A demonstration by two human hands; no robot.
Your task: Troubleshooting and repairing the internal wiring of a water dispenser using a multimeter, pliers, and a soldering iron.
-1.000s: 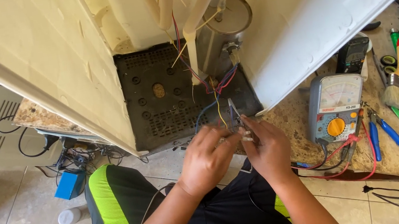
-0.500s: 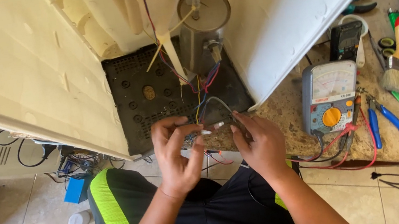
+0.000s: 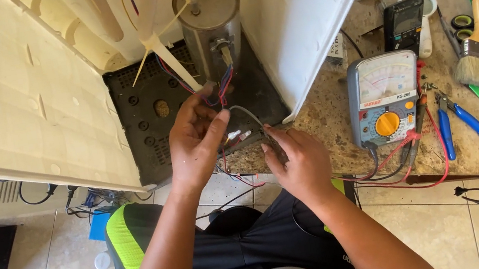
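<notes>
A large cream plastic appliance casing [image 3: 6,96] is tipped open on the speckled stone worktop [image 3: 328,119]. Below its grey metal cylinder [image 3: 209,23], a thin grey wire [image 3: 247,114] is pinched by the left hand [image 3: 195,142]; its other end is gripped by the right hand [image 3: 299,160], fingers closed.

grey wire [image 3: 247,114] | curved loop | white-tipped end, held above bench edge
</notes>
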